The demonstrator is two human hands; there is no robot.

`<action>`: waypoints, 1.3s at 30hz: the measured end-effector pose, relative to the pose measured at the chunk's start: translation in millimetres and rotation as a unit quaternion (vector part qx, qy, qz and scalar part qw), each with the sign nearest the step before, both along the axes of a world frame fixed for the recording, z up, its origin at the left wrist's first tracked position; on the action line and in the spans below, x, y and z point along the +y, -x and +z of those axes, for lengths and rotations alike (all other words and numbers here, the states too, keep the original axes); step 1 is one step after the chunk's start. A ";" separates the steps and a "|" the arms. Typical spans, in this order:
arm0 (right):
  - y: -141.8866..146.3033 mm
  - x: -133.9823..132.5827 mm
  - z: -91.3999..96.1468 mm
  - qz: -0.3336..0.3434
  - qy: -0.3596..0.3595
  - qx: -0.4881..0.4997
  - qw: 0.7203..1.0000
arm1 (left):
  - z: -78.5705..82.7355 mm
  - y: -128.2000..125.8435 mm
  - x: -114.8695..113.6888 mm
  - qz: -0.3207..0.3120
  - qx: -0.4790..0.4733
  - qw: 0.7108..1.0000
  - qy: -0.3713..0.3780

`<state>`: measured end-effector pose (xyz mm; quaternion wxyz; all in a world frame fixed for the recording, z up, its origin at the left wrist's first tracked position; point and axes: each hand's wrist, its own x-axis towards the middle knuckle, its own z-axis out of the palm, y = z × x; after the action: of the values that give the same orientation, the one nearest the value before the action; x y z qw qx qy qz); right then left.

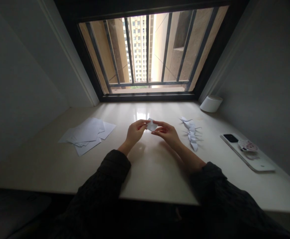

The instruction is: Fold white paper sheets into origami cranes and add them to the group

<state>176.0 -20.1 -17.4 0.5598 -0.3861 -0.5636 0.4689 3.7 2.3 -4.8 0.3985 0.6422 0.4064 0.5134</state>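
Observation:
A small folded piece of white paper is held just above the pale desk, near its middle. My left hand pinches its left side with curled fingers. My right hand pinches its right side, fingers pressed together. Both forearms wear dark sleeves. A loose stack of white paper sheets lies to the left of my hands. A row of folded paper cranes lies to the right.
A white phone with a round sticker grip lies face down near the right wall. A white cylindrical object sits in the back right corner. A barred window rises behind the desk. Walls close in on both sides.

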 end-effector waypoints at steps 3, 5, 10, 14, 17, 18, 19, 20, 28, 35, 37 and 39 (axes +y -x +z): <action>-0.3 -0.3 1.1 0.006 0.011 0.007 1.000 | 0.1 -0.3 -0.6 0.018 -0.007 1.000 0.007; -0.3 -0.5 1.8 0.010 0.016 0.013 1.000 | 1.0 -0.9 -1.4 0.029 -0.014 0.999 0.014; 0.7 -0.4 1.9 0.009 0.022 0.028 0.999 | 3.8 -1.1 -3.4 0.029 -0.005 1.000 0.008; 1.4 0.5 1.0 0.004 0.035 0.035 0.999 | 3.3 0.1 -3.4 0.030 0.005 1.000 -0.001; 0.9 0.6 1.1 0.005 0.032 0.038 0.999 | 1.8 0.2 -2.9 0.024 0.012 1.000 0.003; 0.7 0.4 1.2 0.004 0.028 0.033 0.999 | 1.5 -0.3 -2.9 0.020 0.014 1.000 0.005; 0.6 0.2 1.4 0.001 0.024 0.026 0.999 | 1.3 -1.1 -3.1 0.016 0.017 1.000 0.006; 0.6 -0.1 1.4 -0.007 0.020 0.016 1.000 | 1.4 -2.3 -3.6 0.010 0.018 1.000 0.008; 3.3 -1.6 -0.3 -0.129 0.005 0.007 0.992 | 1.9 -15.2 -11.1 -0.037 -0.053 0.994 0.087; 3.9 -4.2 5.4 -0.163 -0.004 0.021 0.986 | -2.4 -21.9 -13.1 -0.060 -0.112 0.991 0.050; 4.8 -5.1 6.3 -0.154 -0.001 0.024 0.988 | -3.2 -23.2 -13.9 -0.034 -0.130 0.990 0.038; 5.6 -5.5 6.2 -0.145 -0.001 0.031 0.989 | -3.6 -23.3 -14.6 -0.006 -0.130 0.991 0.031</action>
<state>170.4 -25.5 -11.3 0.6389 -0.4486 -0.4849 0.3942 27.0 -12.2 -8.4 0.4705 0.5599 0.3631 0.5773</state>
